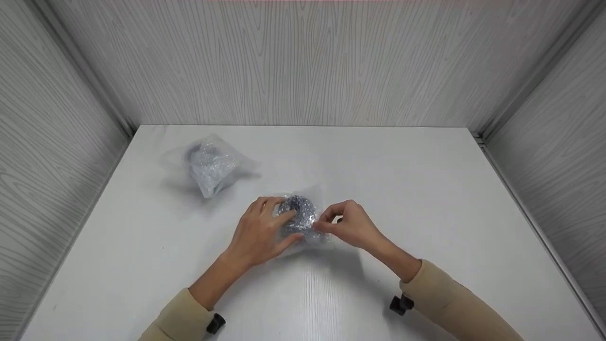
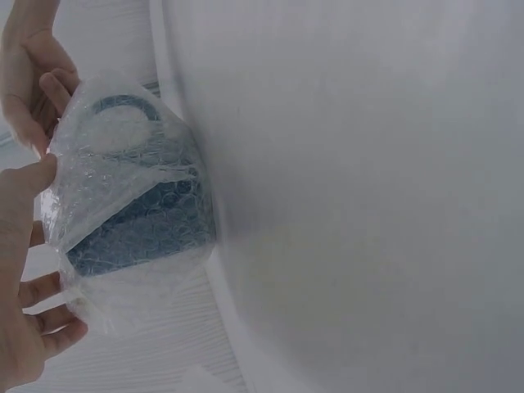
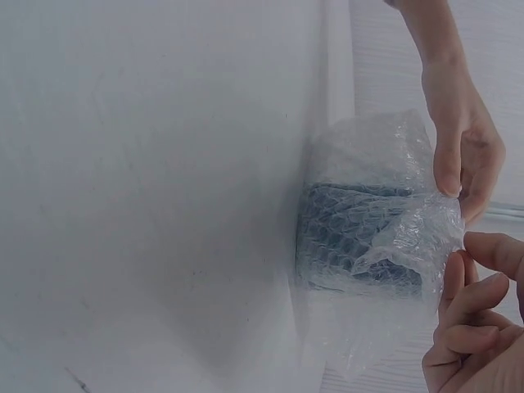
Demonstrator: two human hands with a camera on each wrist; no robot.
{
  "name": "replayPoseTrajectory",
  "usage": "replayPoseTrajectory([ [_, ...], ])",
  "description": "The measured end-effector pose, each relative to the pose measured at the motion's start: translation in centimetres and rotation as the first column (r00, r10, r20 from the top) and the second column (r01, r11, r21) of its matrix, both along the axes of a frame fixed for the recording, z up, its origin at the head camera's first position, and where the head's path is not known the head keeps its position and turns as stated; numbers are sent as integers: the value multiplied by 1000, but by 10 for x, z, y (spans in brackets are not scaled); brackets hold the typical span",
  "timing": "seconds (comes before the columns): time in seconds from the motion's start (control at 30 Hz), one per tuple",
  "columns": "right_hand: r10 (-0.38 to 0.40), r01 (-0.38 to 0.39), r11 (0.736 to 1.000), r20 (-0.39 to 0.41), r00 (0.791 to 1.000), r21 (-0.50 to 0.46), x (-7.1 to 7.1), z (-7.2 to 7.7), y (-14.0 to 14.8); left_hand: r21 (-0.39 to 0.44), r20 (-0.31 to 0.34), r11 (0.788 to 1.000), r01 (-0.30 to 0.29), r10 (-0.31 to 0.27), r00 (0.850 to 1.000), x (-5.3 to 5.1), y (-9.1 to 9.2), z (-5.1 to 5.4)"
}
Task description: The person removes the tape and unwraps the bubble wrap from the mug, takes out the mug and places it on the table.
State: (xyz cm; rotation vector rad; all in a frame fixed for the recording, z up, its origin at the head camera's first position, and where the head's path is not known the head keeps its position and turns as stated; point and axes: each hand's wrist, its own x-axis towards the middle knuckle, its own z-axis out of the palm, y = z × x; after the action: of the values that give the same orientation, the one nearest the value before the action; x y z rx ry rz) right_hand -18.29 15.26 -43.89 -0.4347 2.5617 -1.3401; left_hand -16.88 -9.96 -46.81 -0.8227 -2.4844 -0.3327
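Note:
A bundle of clear bubble wrap (image 1: 299,211) stands on the table between the hands, wrapped round a dark blue object (image 2: 147,233). A ring-shaped part of that object shows through the plastic in the left wrist view; its exact kind is blurred by the wrap. My left hand (image 1: 258,232) holds the bundle from the left, thumb on the near side and fingers spread along the far side. On the right, my right hand (image 1: 352,225) pinches an edge of the bubble wrap between thumb and forefinger, its other fingers curled.
Farther back on the left lies a second bubble-wrapped bundle (image 1: 213,166), with something dark inside. The white table (image 1: 426,189) is bordered by wood-grain panels (image 1: 303,61) at the back and both sides. Small black pieces (image 1: 401,304) sit at the sleeve cuffs.

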Motion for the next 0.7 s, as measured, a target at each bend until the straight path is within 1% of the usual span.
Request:
replayPoseTrajectory([
  [0.07, 1, -1, 1000, 9, 1000, -5, 0, 0, 0, 0, 8, 1000, -7, 7, 1000, 0, 1, 1],
  [0.2, 1, 1, 1000, 62, 998, -29, 0, 1, 0, 2, 24, 1000, -19, 19, 1000, 0, 1, 2],
  [0.3, 9, -6, 999, 86, 996, -41, 0, 2, 0, 3, 33, 1000, -27, 26, 999, 1, 2, 2],
  [0.53, 27, -22, 998, 79, 997, -66, 1, 3, -2, -8, 29, 999, -34, 34, 999, 1, 3, 1],
  [0.7, 35, -31, 997, 57, 998, -75, 2, 4, -2, -12, 22, 999, -33, 33, 999, 1, 3, 1],
])
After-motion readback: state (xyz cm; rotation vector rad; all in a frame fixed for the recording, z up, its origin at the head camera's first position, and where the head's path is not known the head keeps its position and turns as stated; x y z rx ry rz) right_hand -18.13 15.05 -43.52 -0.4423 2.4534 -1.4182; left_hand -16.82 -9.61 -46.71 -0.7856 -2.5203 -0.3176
